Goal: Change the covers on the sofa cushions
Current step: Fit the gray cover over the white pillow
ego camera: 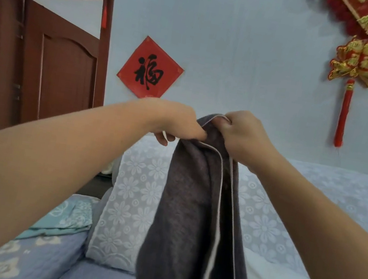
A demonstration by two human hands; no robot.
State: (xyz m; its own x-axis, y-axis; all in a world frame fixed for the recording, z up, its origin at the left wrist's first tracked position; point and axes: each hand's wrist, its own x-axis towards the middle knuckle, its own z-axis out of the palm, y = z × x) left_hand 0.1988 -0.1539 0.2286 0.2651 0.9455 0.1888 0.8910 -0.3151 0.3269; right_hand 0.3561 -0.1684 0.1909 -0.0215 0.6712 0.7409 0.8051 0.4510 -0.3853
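Up at mid-frame, both arms reached out; left hand and right hand each held a tight grip, pinching the grey cover.

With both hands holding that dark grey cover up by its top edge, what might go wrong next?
1. Both the left hand and right hand pinch only the top of the dark grey fabric cover with pale piping; it may slip.
2. Its hanging folds look bunched, so finding the opening may be fiddly.

Bare forearms, no sleeves; left hand, right hand.
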